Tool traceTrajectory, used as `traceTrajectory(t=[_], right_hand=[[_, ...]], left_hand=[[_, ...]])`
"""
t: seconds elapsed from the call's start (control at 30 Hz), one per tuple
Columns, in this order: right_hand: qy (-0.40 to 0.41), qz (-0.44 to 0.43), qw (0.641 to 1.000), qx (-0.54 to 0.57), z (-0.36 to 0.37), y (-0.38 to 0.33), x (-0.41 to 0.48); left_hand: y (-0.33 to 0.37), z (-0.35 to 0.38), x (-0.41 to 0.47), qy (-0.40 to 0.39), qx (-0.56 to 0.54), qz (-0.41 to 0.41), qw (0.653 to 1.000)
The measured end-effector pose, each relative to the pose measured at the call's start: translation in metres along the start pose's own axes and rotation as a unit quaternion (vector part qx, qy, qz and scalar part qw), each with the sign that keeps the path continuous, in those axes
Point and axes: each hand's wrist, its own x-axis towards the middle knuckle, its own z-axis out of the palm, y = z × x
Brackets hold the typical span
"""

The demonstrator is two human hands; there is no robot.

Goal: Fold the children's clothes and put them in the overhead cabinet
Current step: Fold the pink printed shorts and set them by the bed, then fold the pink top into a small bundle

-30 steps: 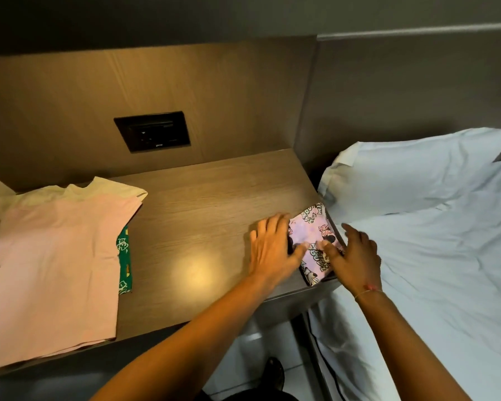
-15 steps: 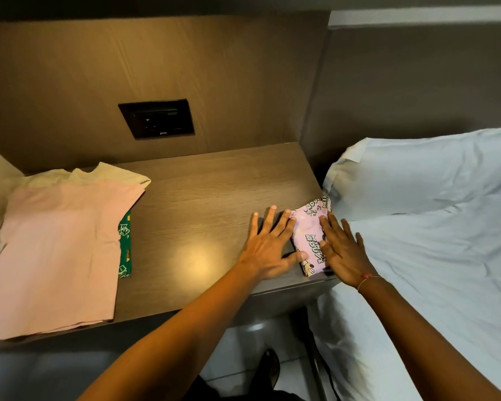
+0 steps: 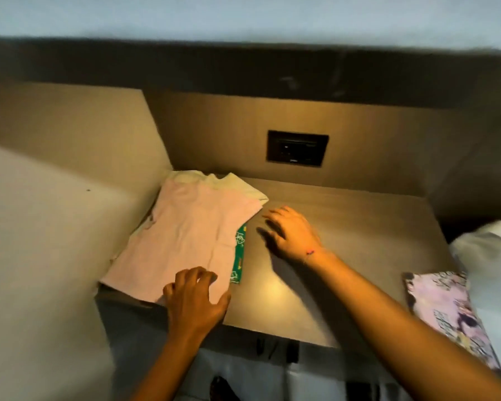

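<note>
Hovering beside pink shirt (image 3: 191, 227), right hand (image 3: 292, 231) spreads wide; left hand (image 3: 195, 298) rests bent fingers on its corner, grip unclear.

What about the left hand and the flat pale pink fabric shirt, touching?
Touching: head view shows the left hand resting fingertips on the pale pink fabric shirt, near edge.

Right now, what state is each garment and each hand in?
pink shirt: spread flat on top of the pile at the left of the desk.
yellow garment: under the pink shirt, only its far edge showing.
green garment: under the pile, a strip showing.
patterned garment: folded, at the desk's right edge.
left hand: fingers bent on the pink shirt's near corner; grip unclear.
right hand: open, over the desk, holding nothing.
</note>
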Motion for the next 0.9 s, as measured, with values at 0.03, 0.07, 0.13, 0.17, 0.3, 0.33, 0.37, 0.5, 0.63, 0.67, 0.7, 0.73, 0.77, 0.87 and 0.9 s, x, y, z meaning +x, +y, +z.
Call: traceTrajectory(t=[0.03,0.07,0.13,0.17,0.3,0.33,0.37,0.5,0.63,0.67,0.7,0.73,0.77,0.87,0.9], right_hand=[[-0.012,-0.022,1.000,-0.012,0.005,-0.008,0.025],[-0.030,-0.035,0.999,-0.022,0.010,-0.014,0.046],[-0.067,-0.051,0.995,-0.047,0.019,-0.016,0.073],[-0.073,-0.056,0.994,-0.055,0.024,-0.015,0.082],[-0.024,-0.039,0.998,-0.043,0.039,-0.009,0.095],[-0.012,-0.033,0.999,-0.039,0.042,-0.009,0.095],[-0.003,-0.030,0.999,-0.037,0.044,-0.008,0.095],[0.013,-0.024,0.999,-0.033,0.048,-0.007,0.093],[0.021,-0.020,0.999,-0.026,0.050,-0.006,0.094],[0.022,-0.018,0.999,-0.025,0.051,-0.007,0.094],[0.023,-0.015,0.999,-0.024,0.051,-0.008,0.093],[0.027,-0.012,0.999,-0.020,0.051,-0.008,0.092],[0.035,-0.010,0.999,-0.015,0.050,-0.010,0.091],[0.101,-0.018,0.994,0.022,0.032,-0.017,0.088],[0.127,-0.027,0.990,0.045,0.022,-0.022,0.088]], left_hand=[[-0.011,0.000,-0.005,0.004,-0.003,-0.010,1.000],[-0.021,0.000,-0.010,0.008,-0.008,-0.014,1.000],[-0.035,0.001,-0.015,0.030,-0.023,-0.004,0.999],[-0.041,0.001,-0.015,0.043,-0.033,-0.001,0.999],[-0.055,-0.001,-0.013,0.078,-0.075,-0.015,0.994],[-0.056,0.000,-0.014,0.083,-0.080,-0.012,0.993],[-0.056,0.000,-0.016,0.085,-0.081,-0.004,0.993],[-0.054,0.010,-0.030,0.064,-0.078,0.057,0.993],[-0.057,0.012,-0.034,0.072,-0.094,0.096,0.988],[-0.055,0.011,-0.033,0.077,-0.092,0.105,0.987],[-0.053,0.009,-0.033,0.082,-0.089,0.114,0.986],[-0.051,0.008,-0.033,0.092,-0.089,0.119,0.985],[-0.049,0.004,-0.033,0.103,-0.099,0.113,0.983],[-0.046,-0.023,-0.025,0.178,-0.231,-0.006,0.957],[-0.046,-0.036,-0.019,0.214,-0.274,-0.044,0.937]])
